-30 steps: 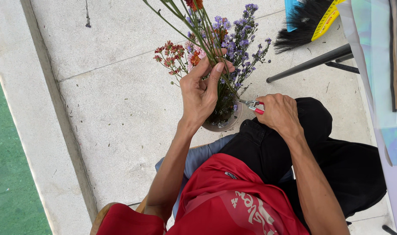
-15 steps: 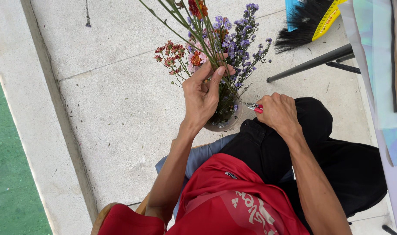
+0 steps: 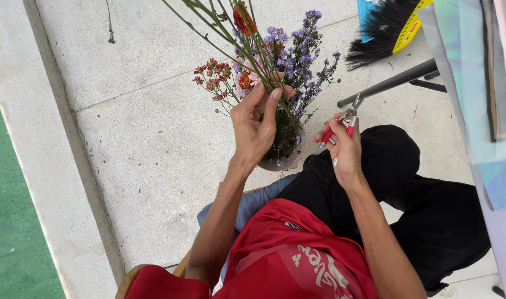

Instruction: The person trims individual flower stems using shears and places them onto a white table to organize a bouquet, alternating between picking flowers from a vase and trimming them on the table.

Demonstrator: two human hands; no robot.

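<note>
At the frame's centre, the left hand (image 3: 257, 126) pinches green flower stems (image 3: 247, 55) rising from a round vase (image 3: 283, 158) on the pale stone floor (image 3: 142, 144). Just right, the right hand (image 3: 344, 149) grips red-handled pruning shears (image 3: 341, 126), blades pointing upward.

The green stems (image 3: 208, 22) are cut off at the top edge. The vase (image 3: 286, 160) is largely hidden behind the left hand (image 3: 253, 130). The broom (image 3: 383, 27) is cropped at upper right.

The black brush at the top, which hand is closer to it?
Right. The right hand, holding red-handled snips, sits below the black brush; the left hand grips flower stems farther away.
</note>
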